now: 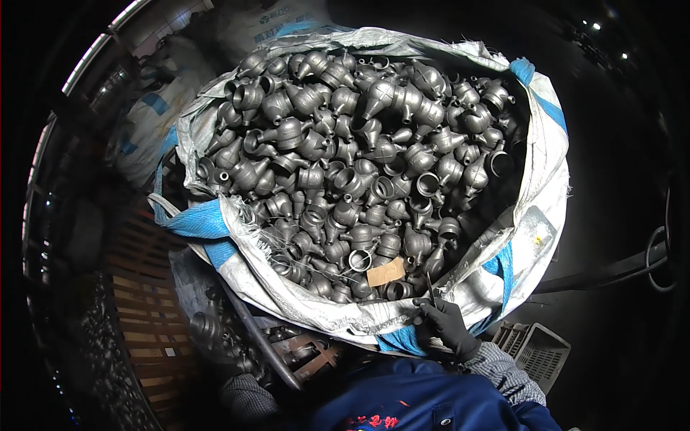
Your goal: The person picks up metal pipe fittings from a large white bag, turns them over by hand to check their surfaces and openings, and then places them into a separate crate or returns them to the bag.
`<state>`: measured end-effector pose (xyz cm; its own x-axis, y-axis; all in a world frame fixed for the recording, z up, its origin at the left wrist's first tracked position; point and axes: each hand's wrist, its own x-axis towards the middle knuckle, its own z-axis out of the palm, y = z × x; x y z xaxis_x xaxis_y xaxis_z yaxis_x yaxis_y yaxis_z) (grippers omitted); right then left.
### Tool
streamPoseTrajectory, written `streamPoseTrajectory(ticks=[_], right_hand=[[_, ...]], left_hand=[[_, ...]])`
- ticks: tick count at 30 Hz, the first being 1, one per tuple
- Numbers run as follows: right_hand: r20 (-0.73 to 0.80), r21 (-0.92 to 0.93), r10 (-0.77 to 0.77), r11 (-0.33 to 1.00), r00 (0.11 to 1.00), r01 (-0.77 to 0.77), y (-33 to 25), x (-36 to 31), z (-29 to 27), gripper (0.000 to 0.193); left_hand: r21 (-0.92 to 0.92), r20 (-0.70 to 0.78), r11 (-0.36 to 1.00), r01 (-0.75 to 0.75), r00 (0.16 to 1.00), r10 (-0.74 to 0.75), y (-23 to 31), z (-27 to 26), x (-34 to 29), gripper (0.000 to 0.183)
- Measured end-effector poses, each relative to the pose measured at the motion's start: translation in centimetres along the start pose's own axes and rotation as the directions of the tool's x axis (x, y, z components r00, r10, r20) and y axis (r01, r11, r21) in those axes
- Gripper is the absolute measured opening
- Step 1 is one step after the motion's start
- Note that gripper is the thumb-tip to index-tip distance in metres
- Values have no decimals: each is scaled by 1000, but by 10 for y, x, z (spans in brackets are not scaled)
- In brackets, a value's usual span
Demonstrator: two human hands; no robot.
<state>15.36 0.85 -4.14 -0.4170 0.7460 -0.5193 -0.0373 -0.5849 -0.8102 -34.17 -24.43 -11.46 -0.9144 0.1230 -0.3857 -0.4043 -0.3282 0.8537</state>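
Note:
A large white woven bulk bag (532, 187) stands wide open in front of me, with blue lifting straps at its rim. Inside it lies a heap of grey metal castings (345, 179), bulb-shaped with round openings and short spouts. At the near rim, my right hand (449, 329), in a dark glove, is closed round a thin, dark, blade-like tool (431, 289) that points up over the castings. A small brown piece of cardboard (386, 271) rests on them close by. My left forearm's checked sleeve (248, 395) shows at lower left; shadow hides the fingers of that hand.
A dark curved bar (262, 345) runs along the bag's near left side. Beyond it are orange-brown slatted crates (151, 316) and more castings (208, 327) by clear plastic. A grey plastic basket (543, 352) sits at lower right. Other white bags (154, 122) stand at far left.

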Motion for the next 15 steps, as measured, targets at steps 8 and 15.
streamPoseTrajectory(ticks=[8, 15], right_hand=[[44, -48, 66, 997, 997, -64, -4, 10, 4, 25], [80, 72, 172, 981, 982, -178, -5, 16, 13, 25]], left_hand=[[132, 6, 979, -154, 988, 155, -4, 42, 20, 53], [126, 884, 819, -560, 438, 164, -65, 318, -130, 32]])
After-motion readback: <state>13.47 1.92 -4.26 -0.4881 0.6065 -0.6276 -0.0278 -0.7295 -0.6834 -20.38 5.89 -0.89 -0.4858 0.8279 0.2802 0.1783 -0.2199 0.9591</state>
